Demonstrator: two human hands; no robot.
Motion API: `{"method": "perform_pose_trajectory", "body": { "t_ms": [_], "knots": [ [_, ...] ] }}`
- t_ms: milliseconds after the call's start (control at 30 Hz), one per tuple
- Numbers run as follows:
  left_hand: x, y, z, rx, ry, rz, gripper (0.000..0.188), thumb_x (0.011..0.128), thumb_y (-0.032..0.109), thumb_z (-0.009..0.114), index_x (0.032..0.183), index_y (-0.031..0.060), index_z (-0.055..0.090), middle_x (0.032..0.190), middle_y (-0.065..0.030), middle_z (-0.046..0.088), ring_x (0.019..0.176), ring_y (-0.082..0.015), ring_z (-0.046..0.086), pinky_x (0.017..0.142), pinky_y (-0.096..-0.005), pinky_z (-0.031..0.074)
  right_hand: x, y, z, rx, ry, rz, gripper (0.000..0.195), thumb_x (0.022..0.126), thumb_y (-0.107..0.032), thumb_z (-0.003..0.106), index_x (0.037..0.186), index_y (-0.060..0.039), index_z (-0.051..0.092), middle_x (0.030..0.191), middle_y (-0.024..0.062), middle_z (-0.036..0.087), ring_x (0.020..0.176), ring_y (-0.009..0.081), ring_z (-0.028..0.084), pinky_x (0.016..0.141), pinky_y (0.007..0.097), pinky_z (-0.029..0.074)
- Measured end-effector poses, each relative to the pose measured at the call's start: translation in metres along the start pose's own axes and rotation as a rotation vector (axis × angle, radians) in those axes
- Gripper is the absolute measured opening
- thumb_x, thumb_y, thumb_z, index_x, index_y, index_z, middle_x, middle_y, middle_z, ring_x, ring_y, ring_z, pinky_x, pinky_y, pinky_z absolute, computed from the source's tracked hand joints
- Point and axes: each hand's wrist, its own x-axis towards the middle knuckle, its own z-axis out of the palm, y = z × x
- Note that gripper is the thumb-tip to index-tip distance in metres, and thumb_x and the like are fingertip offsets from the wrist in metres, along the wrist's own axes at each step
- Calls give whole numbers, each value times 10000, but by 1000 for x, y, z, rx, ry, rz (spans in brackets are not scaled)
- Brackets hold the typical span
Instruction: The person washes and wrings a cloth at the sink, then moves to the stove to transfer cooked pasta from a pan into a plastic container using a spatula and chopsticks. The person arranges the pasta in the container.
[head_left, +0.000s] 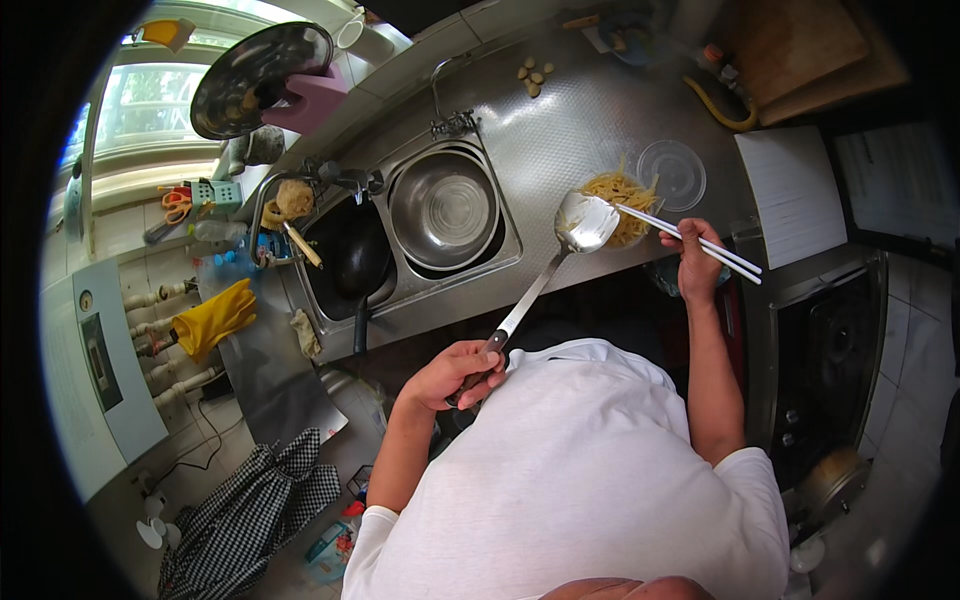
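My left hand (459, 375) grips the dark handle of a metal wok spatula (531, 292). Its broad, shiny head, with a few pale strips on it, lies over the left side of a heap of shredded yellowish food (636, 196), perhaps potato. This heap sits in what looks like a clear container, largely hidden by the food and spatula. In my right hand (699, 259) is a pair of white chopsticks (675, 231), their tips at the heap beside the spatula head. A round clear plastic lid (671, 176) lies just right of the food.
At the left, a double sink (514, 259) holds a steel basin (442, 210) and a dark wok (361, 259). Several garlic cloves (534, 77) lie at the counter's back. Cutting boards (795, 52) stand back right, above a white panel (791, 195). A gas stove (825, 360) is on the right.
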Motion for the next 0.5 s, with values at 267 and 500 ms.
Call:
{"method": "perform_pose_trajectory", "body": {
  "t_ms": [267,500],
  "knots": [
    [2,2,9,20,34,-18,249,1116,226,581,1047,-11,613,907,-120,657,449,-91,514,396,-241,381,-12,-13,31,-115,-351,-6,248,1049,-230,751,985,8,731,883,74,722,759,148,723,713,270,614],
    [-2,3,7,-26,-30,-21,247,1120,214,572,1038,-16,612,922,-119,658,451,-89,516,400,-238,390,10,9,24,-160,-130,-67,266,1030,-290,784,994,-30,739,796,45,721,615,63,558,568,218,440]
  ]
}}
